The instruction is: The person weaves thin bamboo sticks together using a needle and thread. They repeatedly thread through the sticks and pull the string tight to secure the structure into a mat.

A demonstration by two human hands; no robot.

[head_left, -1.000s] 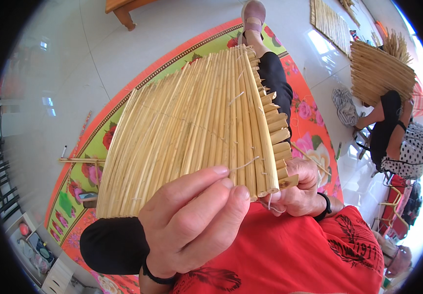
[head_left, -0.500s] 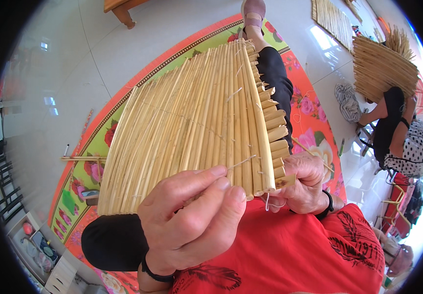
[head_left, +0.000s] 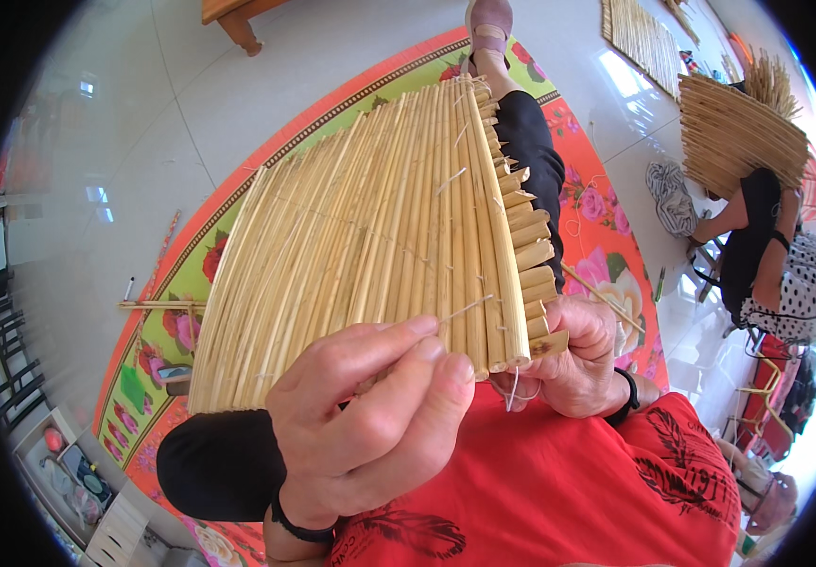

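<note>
A mat of pale reed sticks (head_left: 351, 236), bound with short white strings, lies across my lap, with rough cut reed ends along its right side. My left hand (head_left: 361, 425) is on its lower part, fingers bunched, the fingertips pinching a thin white string (head_left: 465, 307) that lies over the sticks. My right hand (head_left: 569, 364) grips the lower right corner from beneath and behind, partly hidden by the reeds. A loose white cord (head_left: 512, 389) hangs by its fingers.
A floral rug (head_left: 590, 203) lies under my outstretched leg (head_left: 526, 128). At right, another person (head_left: 786, 283) sits beside a darker reed bundle (head_left: 739, 132) and striped cloth (head_left: 668, 198). A flat mat (head_left: 640, 42), a wooden furniture leg (head_left: 243, 33) and a drawer unit (head_left: 63, 472) stand or lie around.
The mat and both hands have shifted slightly upward in the picture since a second ago. Both hands keep similar grips.
</note>
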